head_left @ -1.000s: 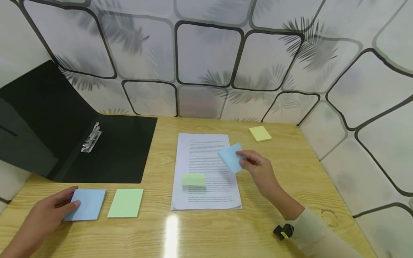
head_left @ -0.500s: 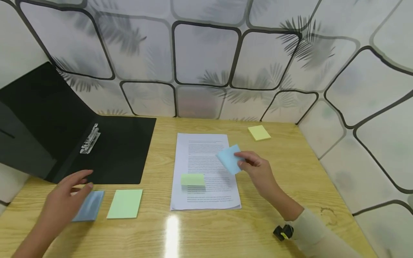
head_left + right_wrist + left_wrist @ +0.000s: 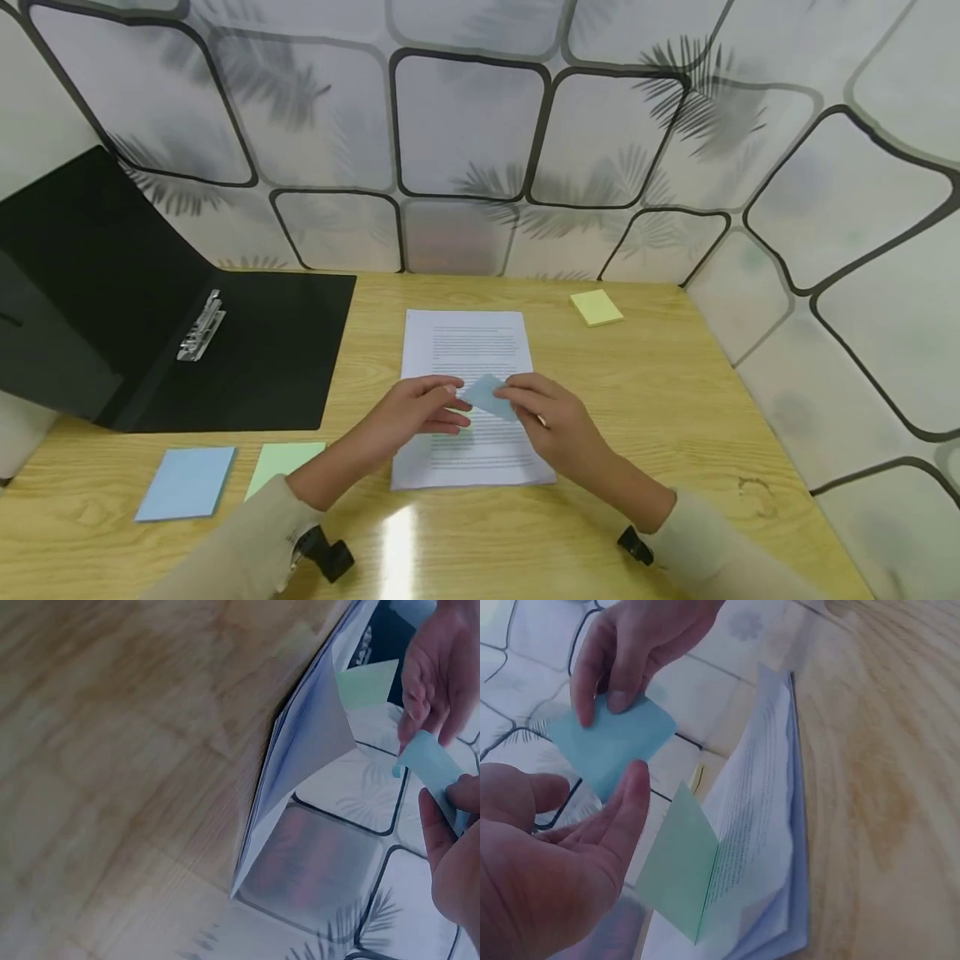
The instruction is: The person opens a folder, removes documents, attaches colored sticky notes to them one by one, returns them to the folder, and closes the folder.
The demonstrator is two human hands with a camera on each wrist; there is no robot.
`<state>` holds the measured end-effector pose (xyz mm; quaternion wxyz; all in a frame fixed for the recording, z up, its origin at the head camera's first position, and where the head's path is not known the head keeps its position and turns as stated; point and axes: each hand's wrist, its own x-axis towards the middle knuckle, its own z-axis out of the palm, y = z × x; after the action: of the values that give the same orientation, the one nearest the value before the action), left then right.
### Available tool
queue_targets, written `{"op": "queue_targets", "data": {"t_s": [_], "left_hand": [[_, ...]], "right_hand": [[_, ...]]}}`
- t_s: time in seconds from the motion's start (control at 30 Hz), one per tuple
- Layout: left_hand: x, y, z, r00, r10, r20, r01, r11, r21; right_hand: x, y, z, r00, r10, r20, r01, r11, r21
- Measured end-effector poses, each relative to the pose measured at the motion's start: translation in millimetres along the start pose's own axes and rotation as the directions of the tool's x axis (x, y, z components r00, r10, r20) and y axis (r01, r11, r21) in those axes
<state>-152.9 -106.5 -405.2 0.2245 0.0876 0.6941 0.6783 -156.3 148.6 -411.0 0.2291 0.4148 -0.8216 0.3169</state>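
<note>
Over a stack of printed sheets (image 3: 477, 337), my right hand (image 3: 558, 423) pinches a light blue sticky note (image 3: 486, 395) by one corner between thumb and fingers. My left hand (image 3: 416, 410) reaches in from the other side with thumb and fingers apart. In the left wrist view, its fingertips come right at the lower edge of the blue note. A pale green sticky note (image 3: 679, 862) is stuck to the top sheet and stands up from it; the left hand mostly hides it in the head view.
An open black clip folder (image 3: 262, 358) lies at the left, its cover raised against the wall. In front of it are a blue sticky pad (image 3: 186, 483) and a green sticky pad (image 3: 281, 460), partly behind the left forearm. A yellow sticky pad (image 3: 597, 307) lies back right.
My left hand has left the blue pad and moved right, over the sheets to the held note. The right hand, still pinching the blue note, has shifted slightly left and lower.
</note>
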Motion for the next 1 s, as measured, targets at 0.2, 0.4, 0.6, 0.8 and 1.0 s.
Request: {"op": "queue_targets", "data": {"t_s": [0.2, 0.4, 0.6, 0.8, 1.0], "left_hand": [[15.2, 0.6, -5.1, 0.999, 0.020, 0.042, -0.019, 0.999, -0.028], [24.9, -2.5, -11.2, 0.997, 0.079, -0.020, -0.077, 0.994, 0.083], [38.8, 1.4, -10.3, 0.992, 0.110, -0.059, -0.096, 0.973, 0.210], [62.1, 3.0, -10.6, 0.992, 0.118, -0.044, -0.103, 0.962, 0.254], [86.5, -1.2, -16.5, 0.989, 0.097, -0.112, -0.065, 0.963, 0.261]], "right_hand": [[-0.3, -5, 3, 0.969, -0.244, 0.035, 0.246, 0.960, -0.130], [-1.8, -4, 0, 0.988, -0.155, 0.030, 0.151, 0.983, 0.103], [11.0, 24, -1, 0.990, 0.120, 0.068, -0.117, 0.992, -0.053], [27.3, 53, 4, 0.968, 0.187, 0.168, -0.135, 0.951, -0.279], [35.7, 73, 9, 0.873, 0.425, 0.238, -0.403, 0.905, -0.136]]}}
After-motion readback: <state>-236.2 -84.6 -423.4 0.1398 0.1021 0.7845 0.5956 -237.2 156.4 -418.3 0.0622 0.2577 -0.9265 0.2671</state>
